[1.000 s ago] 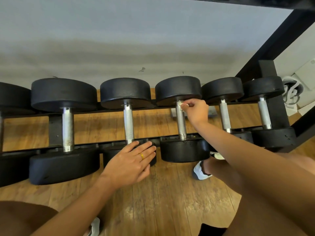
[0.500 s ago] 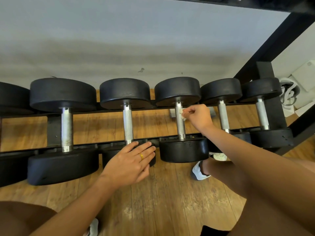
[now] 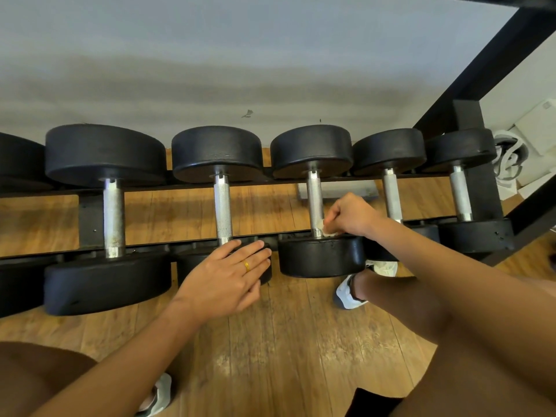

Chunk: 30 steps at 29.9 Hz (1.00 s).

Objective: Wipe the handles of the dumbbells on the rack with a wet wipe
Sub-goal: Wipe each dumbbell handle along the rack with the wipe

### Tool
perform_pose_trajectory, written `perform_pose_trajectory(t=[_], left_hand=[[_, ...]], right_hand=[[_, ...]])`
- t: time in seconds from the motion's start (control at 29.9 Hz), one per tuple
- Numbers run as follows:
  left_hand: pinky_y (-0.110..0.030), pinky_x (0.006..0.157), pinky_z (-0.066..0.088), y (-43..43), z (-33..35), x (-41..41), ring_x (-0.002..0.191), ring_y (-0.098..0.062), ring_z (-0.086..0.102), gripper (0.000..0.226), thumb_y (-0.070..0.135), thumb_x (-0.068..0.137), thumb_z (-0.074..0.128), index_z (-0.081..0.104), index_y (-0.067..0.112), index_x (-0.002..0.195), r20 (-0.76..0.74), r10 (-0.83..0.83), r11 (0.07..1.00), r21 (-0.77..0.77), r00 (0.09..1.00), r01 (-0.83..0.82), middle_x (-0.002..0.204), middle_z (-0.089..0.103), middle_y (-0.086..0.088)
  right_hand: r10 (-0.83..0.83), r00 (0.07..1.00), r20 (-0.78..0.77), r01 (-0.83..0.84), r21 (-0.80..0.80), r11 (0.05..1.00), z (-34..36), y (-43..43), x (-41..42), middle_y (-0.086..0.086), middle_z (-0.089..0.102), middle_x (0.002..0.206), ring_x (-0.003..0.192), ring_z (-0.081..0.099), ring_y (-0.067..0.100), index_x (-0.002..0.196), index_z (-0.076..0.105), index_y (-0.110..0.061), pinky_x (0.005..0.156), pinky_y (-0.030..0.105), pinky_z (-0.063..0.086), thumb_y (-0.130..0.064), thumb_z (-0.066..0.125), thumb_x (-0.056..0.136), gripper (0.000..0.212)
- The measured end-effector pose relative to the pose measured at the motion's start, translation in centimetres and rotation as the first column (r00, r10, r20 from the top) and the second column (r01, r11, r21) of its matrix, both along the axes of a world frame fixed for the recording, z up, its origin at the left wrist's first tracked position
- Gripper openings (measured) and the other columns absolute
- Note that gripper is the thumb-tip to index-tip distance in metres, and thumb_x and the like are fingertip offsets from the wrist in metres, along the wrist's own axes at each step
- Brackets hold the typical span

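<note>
Row of black dumbbells on a low black rack (image 3: 464,188) against a grey wall; wood floor (image 3: 285,341) below.

Right hand (image 3: 350,215): clenched around a small white wet wipe (image 3: 326,231), pressed to the lower end of the middle dumbbell's metal handle (image 3: 314,197), just above the near weight (image 3: 320,255). Wipe mostly hidden in the fist; only a crumpled edge shows.

Left hand (image 3: 228,273): released, fingers flat and together, resting on the near weight of the neighbouring dumbbell (image 3: 221,203) to the left. Gold ring (image 3: 246,266) on one finger.

Other handles bare, untouched. White shoe (image 3: 346,293) visible under the right forearm.
</note>
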<state>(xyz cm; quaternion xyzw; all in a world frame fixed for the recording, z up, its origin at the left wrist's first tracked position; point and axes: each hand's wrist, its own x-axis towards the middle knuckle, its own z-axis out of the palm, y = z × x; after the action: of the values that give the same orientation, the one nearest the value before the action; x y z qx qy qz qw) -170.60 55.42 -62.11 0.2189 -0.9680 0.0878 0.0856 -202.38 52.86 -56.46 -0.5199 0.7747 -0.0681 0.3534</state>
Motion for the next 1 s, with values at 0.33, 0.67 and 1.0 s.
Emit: perform_pose_trajectory(t=[0.33, 0.67, 1.0], left_hand=[[-0.044, 0.118, 0.029, 0.0, 0.0, 0.0, 0.142, -0.02, 0.049, 0.046, 0.039, 0.102, 0.04, 0.065, 0.018, 0.135, -0.018, -0.009, 1.0, -0.011, 1.0, 0.009, 0.144, 0.06, -0.003], [-0.045, 0.119, 0.031, 0.0, -0.2, 0.1, 0.142, -0.02, 0.048, 0.047, 0.039, 0.103, 0.04, 0.066, 0.018, 0.135, -0.027, -0.01, 1.0, -0.012, 1.0, 0.009, 0.145, 0.059, -0.003], [-0.045, 0.118, 0.032, 0.0, 0.0, 0.0, 0.143, -0.02, 0.048, 0.046, 0.038, 0.103, 0.042, 0.066, 0.018, 0.135, -0.019, -0.003, 1.0, 0.0, 1.0, 0.003, 0.145, 0.06, -0.003]], right_hand=[[0.035, 0.999, -0.003, -0.035, 0.013, 0.999, 0.8, -1.5, -0.1, 0.006, 0.074, 0.09, 0.082, 0.072, 0.017, 0.076, 0.074, -0.014, 0.085, 0.037, 0.061, -0.003, 0.077, 0.082, 0.013], [-0.338, 0.907, 0.25, 0.419, -0.472, 0.775, 0.4, -3.3, 1.4, -0.005, 0.072, 0.098, 0.092, 0.065, 0.005, 0.105, 0.074, -0.017, 0.089, 0.024, 0.053, -0.017, 0.076, 0.088, 0.017], [-0.206, 0.978, -0.011, 0.181, -0.44, 0.88, 0.8, -3.2, 2.0, 0.001, 0.072, 0.108, 0.097, 0.061, 0.008, 0.109, 0.075, -0.012, 0.088, 0.02, 0.041, -0.019, 0.071, 0.092, 0.019]])
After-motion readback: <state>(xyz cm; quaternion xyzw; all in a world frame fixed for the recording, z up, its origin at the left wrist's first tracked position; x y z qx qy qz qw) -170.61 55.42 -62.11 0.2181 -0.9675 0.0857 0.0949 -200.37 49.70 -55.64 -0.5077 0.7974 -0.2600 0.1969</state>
